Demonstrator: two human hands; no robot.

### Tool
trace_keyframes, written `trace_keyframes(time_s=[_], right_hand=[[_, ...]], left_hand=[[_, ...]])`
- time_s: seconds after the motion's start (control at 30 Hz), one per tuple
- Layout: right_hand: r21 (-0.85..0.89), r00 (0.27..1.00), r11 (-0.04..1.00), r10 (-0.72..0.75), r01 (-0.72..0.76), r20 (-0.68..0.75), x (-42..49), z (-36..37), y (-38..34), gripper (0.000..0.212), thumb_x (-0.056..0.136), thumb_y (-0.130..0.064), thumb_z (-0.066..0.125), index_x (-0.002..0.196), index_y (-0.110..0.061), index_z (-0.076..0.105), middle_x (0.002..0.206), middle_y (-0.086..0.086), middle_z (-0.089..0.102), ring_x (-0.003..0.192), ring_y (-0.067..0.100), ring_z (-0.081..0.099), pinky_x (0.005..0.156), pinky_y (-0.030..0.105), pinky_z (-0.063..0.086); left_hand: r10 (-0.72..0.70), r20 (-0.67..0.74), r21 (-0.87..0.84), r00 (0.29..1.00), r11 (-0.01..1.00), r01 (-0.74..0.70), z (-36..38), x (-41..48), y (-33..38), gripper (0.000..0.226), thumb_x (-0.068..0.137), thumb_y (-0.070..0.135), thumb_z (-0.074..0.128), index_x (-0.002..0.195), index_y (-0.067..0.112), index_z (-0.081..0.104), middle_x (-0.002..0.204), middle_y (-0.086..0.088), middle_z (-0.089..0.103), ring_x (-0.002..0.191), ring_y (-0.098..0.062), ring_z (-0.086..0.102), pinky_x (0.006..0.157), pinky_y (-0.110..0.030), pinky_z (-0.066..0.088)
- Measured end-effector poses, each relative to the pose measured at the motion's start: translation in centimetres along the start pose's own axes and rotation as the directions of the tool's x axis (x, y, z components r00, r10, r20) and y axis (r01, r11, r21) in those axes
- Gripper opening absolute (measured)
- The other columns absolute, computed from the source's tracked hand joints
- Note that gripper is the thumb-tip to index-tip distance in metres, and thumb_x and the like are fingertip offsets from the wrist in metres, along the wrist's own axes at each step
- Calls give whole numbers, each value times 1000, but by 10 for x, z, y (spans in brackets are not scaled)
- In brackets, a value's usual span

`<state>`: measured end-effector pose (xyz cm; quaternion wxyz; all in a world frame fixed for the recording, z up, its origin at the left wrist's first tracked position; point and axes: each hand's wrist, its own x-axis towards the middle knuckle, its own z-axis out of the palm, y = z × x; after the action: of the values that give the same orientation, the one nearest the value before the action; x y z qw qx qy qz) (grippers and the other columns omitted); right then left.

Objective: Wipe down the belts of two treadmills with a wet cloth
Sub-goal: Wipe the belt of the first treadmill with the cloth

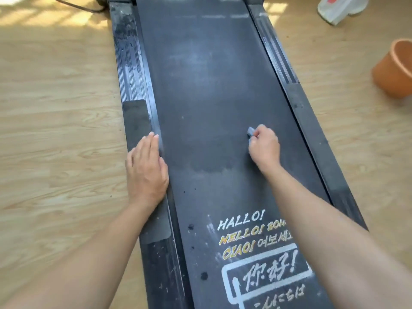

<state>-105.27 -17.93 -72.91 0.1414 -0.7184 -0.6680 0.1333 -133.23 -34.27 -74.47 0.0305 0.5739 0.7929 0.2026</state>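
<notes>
A dark treadmill belt [211,97] runs up the middle of the view, dusty and pale farther up, darker near the hands. My right hand [264,146] grips a small grey cloth [250,131] and holds it down on the belt's right half. My left hand [146,170] lies flat with straight fingers on the left side rail [133,70], its fingertips at the belt's edge. White and yellow greeting lettering [249,235] is printed on the belt close to me, partly hidden by my right forearm.
The treadmill stands on a light wood floor [55,108]. An orange flower pot [396,70] lies tipped on the floor at the right. A white plastic bag [338,7] sits at the top right. A black cable [75,5] curves near the top left.
</notes>
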Motion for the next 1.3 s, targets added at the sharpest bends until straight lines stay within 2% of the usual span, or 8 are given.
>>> trace_keyframes(time_s=[0.17,0.3,0.5,0.73,0.93,1.13,1.2,1.3], right_hand=[[157,874,933,-359,325,327,-135,60,-155,17,92,-3,56,107,-10,58,112,12,56,100,37,55,78,43,43],[191,810,886,-464,423,358,-122,55,-152,15,92,-6,57,105,-13,55,111,8,53,102,34,54,69,41,43],[78,992,990,-122,120,19,25,-10,20,2,87,-9,60,89,-9,59,97,17,61,90,40,60,70,42,48],[-22,984,986,162,-164,-74,62,-32,90,13,97,-6,52,107,-6,59,119,22,57,108,39,56,78,35,37],[103,985,984,-154,147,72,-35,27,-48,8,92,-9,55,99,-8,58,103,16,58,94,38,57,74,39,38],[204,788,849,-528,487,316,-110,65,-158,7,95,-4,54,100,-9,56,102,10,53,89,35,53,68,42,44],[137,791,855,-516,501,328,-76,50,-130,9,94,-6,55,100,-12,55,102,8,51,90,33,52,66,42,46],[0,945,957,-288,291,155,-2,17,-49,12,90,-5,54,99,-12,56,105,14,53,92,38,56,68,41,44]], left_hand=[[-178,12,129,984,976,175,-4,-140,30,62,105,30,43,161,3,38,173,-12,29,158,-31,35,120,-56,35],[-198,36,205,980,961,187,-2,-147,31,73,102,46,43,158,0,41,172,-14,31,158,-33,34,122,-58,32],[-119,1,152,993,981,118,4,-145,30,80,100,54,42,160,1,39,172,-14,30,160,-33,28,131,-55,20],[-83,-23,124,996,989,85,11,-146,25,73,101,50,47,161,9,44,174,-5,30,162,-25,25,131,-53,22],[-109,-9,97,994,989,110,6,-142,29,72,101,50,49,160,10,45,175,-4,28,163,-23,23,131,-52,22],[-107,-19,99,994,989,108,1,-143,23,68,100,46,50,159,11,47,174,-3,30,162,-22,26,130,-52,24],[-109,-20,97,994,989,110,0,-145,23,69,100,46,50,159,10,47,174,-3,30,162,-22,26,131,-51,23],[-102,-37,98,994,990,105,1,-146,26,69,101,47,49,159,10,47,174,-4,31,162,-23,26,131,-51,22]])
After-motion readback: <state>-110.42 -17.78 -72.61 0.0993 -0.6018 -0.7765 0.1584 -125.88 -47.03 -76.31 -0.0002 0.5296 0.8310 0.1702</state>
